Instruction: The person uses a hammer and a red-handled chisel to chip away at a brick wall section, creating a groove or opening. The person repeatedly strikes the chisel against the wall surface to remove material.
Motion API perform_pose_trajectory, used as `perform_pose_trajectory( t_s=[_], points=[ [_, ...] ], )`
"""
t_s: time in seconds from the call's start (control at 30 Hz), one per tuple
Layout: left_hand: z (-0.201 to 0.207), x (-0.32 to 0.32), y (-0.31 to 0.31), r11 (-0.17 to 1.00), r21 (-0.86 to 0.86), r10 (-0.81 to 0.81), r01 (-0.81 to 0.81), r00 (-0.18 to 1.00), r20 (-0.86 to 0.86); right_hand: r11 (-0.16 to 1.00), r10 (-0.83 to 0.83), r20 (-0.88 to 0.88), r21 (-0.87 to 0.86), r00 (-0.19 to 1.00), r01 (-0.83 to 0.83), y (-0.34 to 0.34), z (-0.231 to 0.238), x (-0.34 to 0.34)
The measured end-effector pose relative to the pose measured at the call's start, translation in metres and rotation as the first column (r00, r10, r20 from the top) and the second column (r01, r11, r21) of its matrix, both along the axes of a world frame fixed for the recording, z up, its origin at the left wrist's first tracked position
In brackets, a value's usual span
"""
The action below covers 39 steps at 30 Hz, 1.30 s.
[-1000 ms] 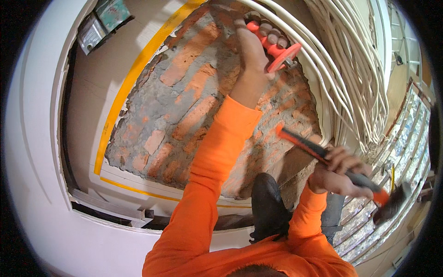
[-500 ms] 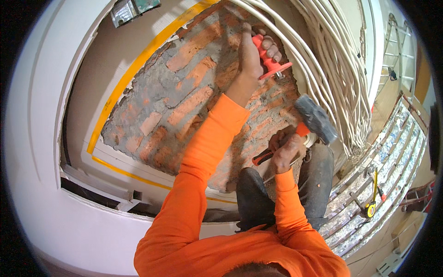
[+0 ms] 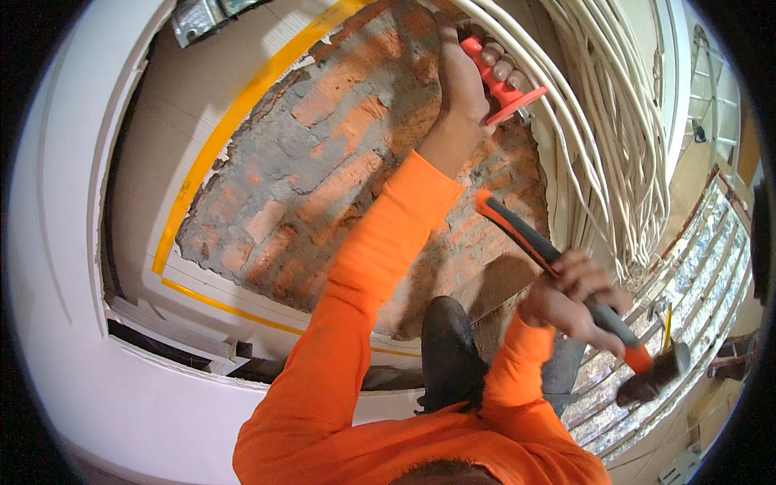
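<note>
My left hand is closed around the red grip of a chisel with a round hand guard. It is held against the upper right of an exposed brick wall, beside the white cables. Only a short bit of metal shows past the guard; the chisel's tip cannot be made out. Lower right, my right hand grips a club hammer around its black and orange handle. The dark hammer head points down and right, away from the chisel, and the handle's end points toward the wall.
A thick bundle of white cables hangs right of the bricks. Yellow strip borders the opening on the left. A slatted foil-faced panel lies lower right, with a ladder beyond. A metal piece is at top left.
The hammer has swung down and right, turning so its head points away from the wall. My left hand with the chisel has shifted slightly right in view.
</note>
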<state>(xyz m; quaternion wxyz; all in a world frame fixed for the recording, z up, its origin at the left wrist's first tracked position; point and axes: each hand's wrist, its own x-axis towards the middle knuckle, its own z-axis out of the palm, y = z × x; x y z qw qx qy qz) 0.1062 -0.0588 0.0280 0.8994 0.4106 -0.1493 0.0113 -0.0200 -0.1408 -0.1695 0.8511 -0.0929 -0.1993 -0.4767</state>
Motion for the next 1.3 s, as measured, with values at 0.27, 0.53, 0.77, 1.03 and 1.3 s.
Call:
perform_pose_trajectory(
  t_s=[0.27, 0.53, 0.77, 1.03, 1.3],
  points=[
    [-0.005, 0.005, -0.002, 0.999, 0.025, -0.022, 0.023, 1.000, -0.019, 0.753, 0.619, -0.634, 0.310, 0.464, -0.581, 0.059, -0.003, 0.018],
    [0.006, -0.004, -0.011, 1.000, -0.022, -0.013, 0.013, 1.000, -0.004, 0.993, -0.120, 0.026, 0.011, 0.992, 0.119, -0.014, 0.020, 0.017],
    [0.000, 0.014, 0.003, 0.992, -0.108, -0.061, 0.059, 0.998, -0.015, 0.833, 0.245, -0.644, -0.244, 0.725, -0.497, 0.055, -0.022, 0.022],
    [0.020, -0.007, -0.009, 0.993, -0.116, -0.037, 0.032, 0.999, -0.037, 0.992, -0.095, 0.234, -0.062, 0.968, 0.112, -0.046, 0.039, -0.004],
    [0.010, 0.023, 0.000, 0.965, -0.192, -0.205, 0.182, 0.972, -0.112, 0.473, -0.294, -0.502, -0.816, 0.814, -0.332, 0.043, -0.063, 0.047]
  ],
)
